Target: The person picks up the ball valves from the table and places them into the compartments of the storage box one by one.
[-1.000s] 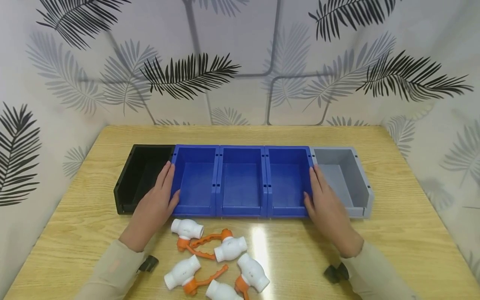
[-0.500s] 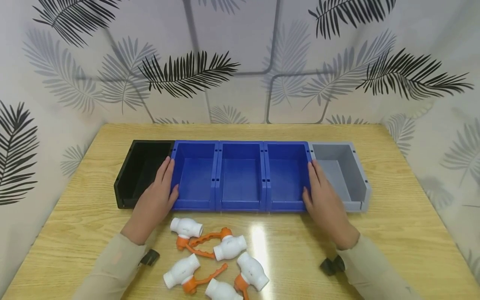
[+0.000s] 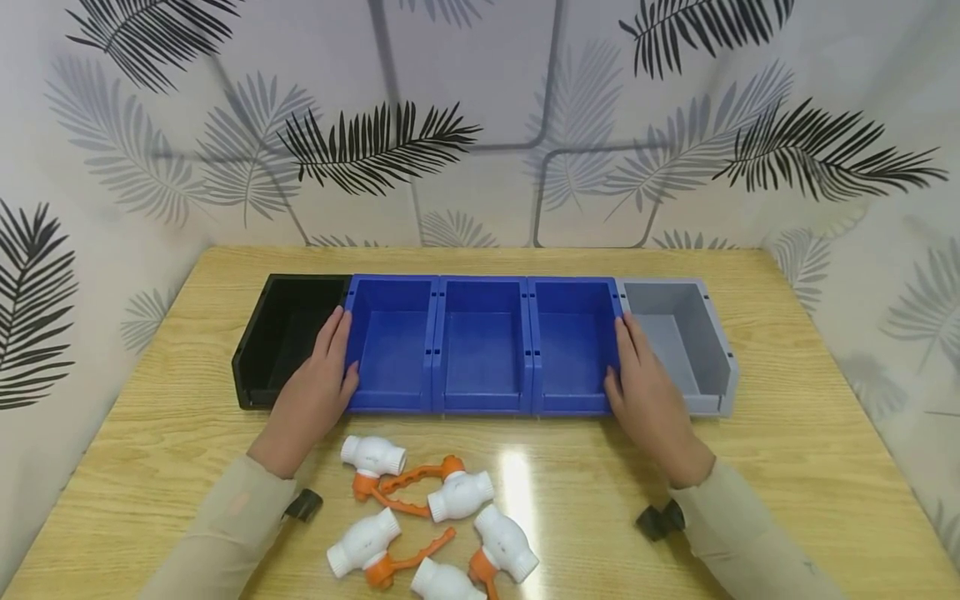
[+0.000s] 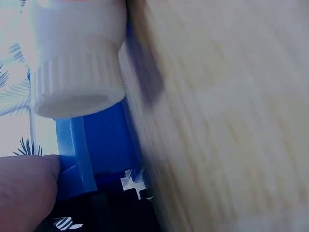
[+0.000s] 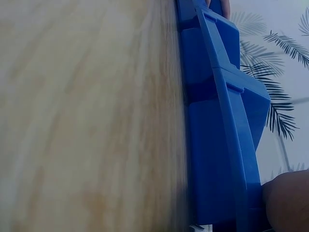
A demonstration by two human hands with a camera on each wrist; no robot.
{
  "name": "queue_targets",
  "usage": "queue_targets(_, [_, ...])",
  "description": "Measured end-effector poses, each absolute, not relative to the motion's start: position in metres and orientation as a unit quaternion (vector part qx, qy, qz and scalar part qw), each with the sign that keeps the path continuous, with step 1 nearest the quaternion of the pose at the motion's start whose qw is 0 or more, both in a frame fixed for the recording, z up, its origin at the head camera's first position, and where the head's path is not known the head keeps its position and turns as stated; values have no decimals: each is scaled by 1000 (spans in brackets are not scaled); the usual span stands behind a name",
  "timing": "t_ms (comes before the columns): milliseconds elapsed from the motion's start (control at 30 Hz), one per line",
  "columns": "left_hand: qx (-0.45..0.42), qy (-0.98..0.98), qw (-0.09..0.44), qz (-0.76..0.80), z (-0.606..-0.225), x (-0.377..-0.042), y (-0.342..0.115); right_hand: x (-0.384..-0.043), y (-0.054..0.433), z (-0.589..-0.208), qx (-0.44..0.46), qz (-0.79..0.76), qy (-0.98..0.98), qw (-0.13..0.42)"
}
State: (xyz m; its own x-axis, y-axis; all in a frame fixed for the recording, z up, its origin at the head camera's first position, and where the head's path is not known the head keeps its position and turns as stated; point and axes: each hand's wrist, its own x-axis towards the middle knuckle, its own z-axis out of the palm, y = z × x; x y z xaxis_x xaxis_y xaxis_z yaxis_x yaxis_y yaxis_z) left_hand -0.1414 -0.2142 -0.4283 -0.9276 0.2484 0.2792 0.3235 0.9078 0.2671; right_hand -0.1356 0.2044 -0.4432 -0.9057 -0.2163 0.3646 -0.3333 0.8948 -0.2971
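Five-part wording aside, a row of storage bins stands on the wooden table: a black bin (image 3: pixel 258 367) at the left end, several blue bins (image 3: pixel 482 358) in the middle and a grey bin (image 3: pixel 712 333) at the right end. My left hand (image 3: pixel 311 396) lies along the wall between the black bin and the leftmost blue one, fingers straight, thumb at the blue front rim. At the wall between the rightmost blue bin and the grey one, my right hand (image 3: pixel 651 400) rests likewise, its thumb (image 5: pixel 287 200) beside the blue front edge in the right wrist view.
Several white ball valves (image 3: pixel 460 497) with orange handles lie on the table (image 3: pixel 810 467) in front of the bins. One white valve (image 4: pixel 77 72) looms large in the left wrist view. A leaf-patterned wall covering (image 3: pixel 480 200) stands behind the table.
The whole row of bins has slid away from me toward the back of the table, with both hands moving along with it. The valves have stayed in place.
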Motion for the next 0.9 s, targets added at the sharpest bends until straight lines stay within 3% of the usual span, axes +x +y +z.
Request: queue_targets(900, [-139, -969, 132, -155, -430, -170, -212, -163, 204, -443, 147, 180, -956, 181])
